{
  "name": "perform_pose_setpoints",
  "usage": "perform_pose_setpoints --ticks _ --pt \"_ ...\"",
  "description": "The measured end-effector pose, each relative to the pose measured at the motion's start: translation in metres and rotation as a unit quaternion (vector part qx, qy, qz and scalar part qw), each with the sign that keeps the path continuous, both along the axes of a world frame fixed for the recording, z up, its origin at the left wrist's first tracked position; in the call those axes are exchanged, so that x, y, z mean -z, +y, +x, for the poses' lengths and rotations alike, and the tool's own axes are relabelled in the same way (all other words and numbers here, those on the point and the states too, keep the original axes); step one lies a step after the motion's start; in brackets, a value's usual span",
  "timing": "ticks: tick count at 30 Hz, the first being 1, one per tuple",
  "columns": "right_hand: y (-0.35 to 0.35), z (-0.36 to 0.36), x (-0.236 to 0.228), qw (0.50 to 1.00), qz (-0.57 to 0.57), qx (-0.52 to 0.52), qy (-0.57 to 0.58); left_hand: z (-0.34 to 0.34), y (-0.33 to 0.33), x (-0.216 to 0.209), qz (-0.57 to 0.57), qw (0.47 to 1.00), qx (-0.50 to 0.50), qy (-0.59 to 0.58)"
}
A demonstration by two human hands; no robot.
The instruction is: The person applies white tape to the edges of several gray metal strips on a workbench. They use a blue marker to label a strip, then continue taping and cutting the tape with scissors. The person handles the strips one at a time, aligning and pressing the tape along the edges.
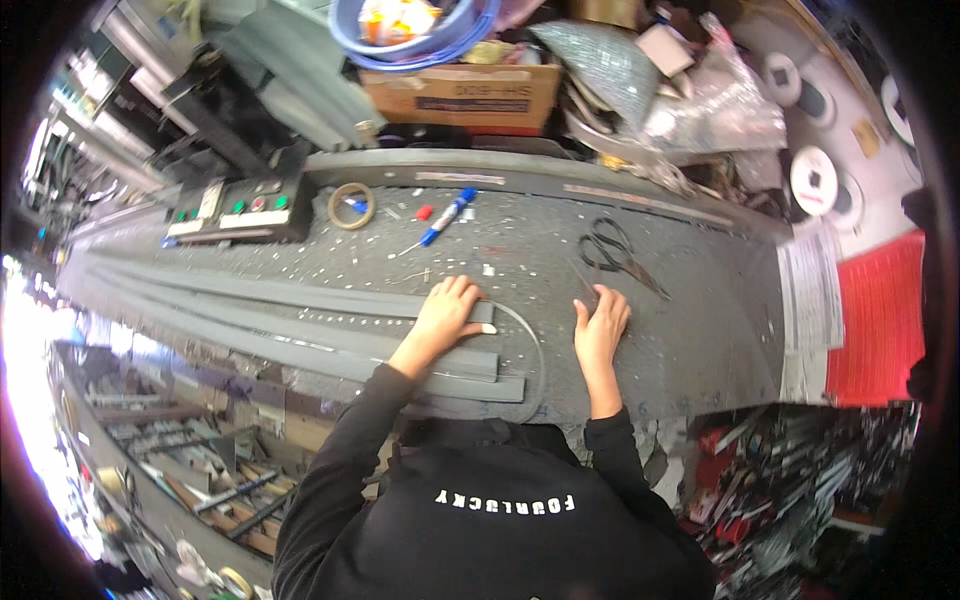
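Note:
Several long flat grey strips (440, 383) lie side by side on the dark workbench, their cut ends near its middle. My left hand (440, 322) is closed over the far strip (350, 298) close to its end, fingers on the far edge and thumb on the near side. From beside that hand a thin grey cord-like strip (538, 350) curves toward the bench's front edge. To the right, my right hand (601, 330) is closed around a thin dark stick-like tool (583, 277); its kind is too small to tell. Black-handled scissors (618, 262) lie just beyond it.
Toward the back of the bench are a tape roll (351, 206), a blue marker (448, 217), a red cap (424, 212) and a control box with buttons (240, 208). A raised rail (540, 180) runs along the back. Papers (812, 290) and a red sheet (880, 310) are at right.

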State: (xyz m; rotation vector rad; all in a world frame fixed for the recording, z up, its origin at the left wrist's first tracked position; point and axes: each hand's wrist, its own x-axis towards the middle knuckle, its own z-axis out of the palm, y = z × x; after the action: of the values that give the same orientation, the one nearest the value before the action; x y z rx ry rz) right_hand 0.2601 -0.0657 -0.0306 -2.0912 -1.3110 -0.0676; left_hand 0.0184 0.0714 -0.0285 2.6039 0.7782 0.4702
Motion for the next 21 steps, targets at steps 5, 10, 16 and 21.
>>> perform_pose_setpoints --ticks 5,10,16,21 --pt "-0.026 0.009 0.002 0.992 -0.017 0.121 -0.028 0.004 -0.005 -0.012 0.040 0.999 -0.016 0.031" --pt "-0.039 -0.002 0.002 0.987 -0.096 0.129 -0.022 0.002 0.011 -0.036 -0.063 0.995 0.012 0.074" --pt "-0.047 0.008 -0.020 0.946 -0.298 0.132 0.000 0.009 0.047 -0.067 -0.332 0.916 0.138 0.180" --pt "-0.068 -0.010 -0.073 0.899 -0.155 0.110 0.396 0.014 0.061 -0.074 -0.414 0.873 0.170 0.196"
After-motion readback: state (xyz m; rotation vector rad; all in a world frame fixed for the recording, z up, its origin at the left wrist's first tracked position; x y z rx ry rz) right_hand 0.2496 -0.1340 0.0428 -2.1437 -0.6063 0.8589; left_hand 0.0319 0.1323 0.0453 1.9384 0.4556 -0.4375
